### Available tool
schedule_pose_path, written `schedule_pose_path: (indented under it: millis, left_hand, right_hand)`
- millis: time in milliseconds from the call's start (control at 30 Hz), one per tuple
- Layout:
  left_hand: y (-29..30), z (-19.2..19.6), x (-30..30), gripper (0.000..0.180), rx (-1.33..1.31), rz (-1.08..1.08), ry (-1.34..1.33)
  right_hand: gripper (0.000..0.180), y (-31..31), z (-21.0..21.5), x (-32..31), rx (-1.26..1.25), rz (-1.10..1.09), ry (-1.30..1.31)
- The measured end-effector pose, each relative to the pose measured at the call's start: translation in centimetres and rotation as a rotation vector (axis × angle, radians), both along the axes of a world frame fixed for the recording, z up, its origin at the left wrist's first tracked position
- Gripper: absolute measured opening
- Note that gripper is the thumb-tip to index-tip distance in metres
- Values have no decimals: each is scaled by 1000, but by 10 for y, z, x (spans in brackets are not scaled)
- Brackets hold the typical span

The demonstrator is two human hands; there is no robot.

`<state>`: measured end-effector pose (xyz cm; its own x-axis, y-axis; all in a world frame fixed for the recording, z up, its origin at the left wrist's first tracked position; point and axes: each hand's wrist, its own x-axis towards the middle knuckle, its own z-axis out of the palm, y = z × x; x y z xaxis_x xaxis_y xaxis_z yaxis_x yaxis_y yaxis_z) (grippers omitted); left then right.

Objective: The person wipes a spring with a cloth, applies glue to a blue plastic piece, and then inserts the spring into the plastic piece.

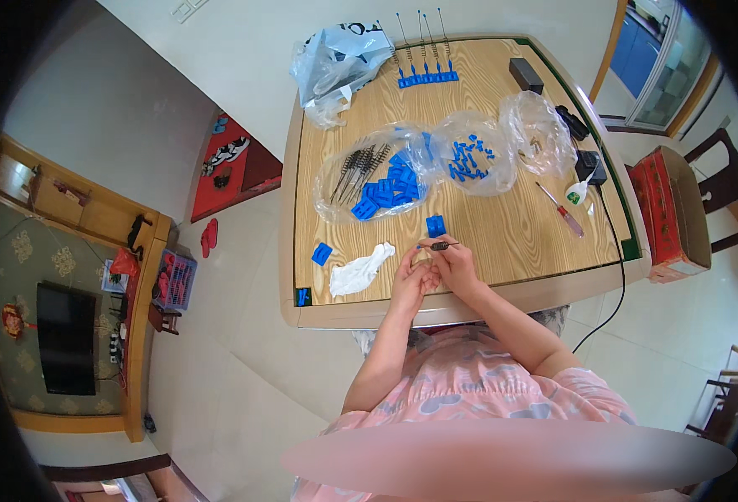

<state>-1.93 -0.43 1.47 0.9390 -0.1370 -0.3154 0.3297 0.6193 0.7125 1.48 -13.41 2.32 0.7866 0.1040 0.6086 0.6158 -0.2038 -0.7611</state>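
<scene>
Both my hands are together over the table's near edge. The fingers of my right hand [457,266] pinch a thin dark rod with a coil spring [441,246], which lies roughly level. At its left end a tiny blue tip shows beside the closed fingers of my left hand [409,280]; what these grip is mostly hidden. Just beyond the hands sits a blue plastic block [436,226]. Another blue block [322,253] and a crumpled white cloth or glove [360,271] lie to the left.
Across the wooden table [503,243] lie clear bags of spring rods and blue blocks [377,180], small blue parts [471,159] and brass-coloured pieces [540,146]. Behind stands a blue rack [427,79] holding upright spring rods. A screwdriver [571,222] and a black cable [624,276] are at right.
</scene>
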Motion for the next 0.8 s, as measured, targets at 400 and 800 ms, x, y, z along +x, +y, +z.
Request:
schedule_pose_path:
  millis: [400,800]
  left_hand:
    - [0,0,0,46,14,3,12]
    - [0,4,-1,46,10,5,14]
  right_hand:
    - [21,1,3,-1,2,-7,20]
    - [21,0,3,-2,1,1,38]
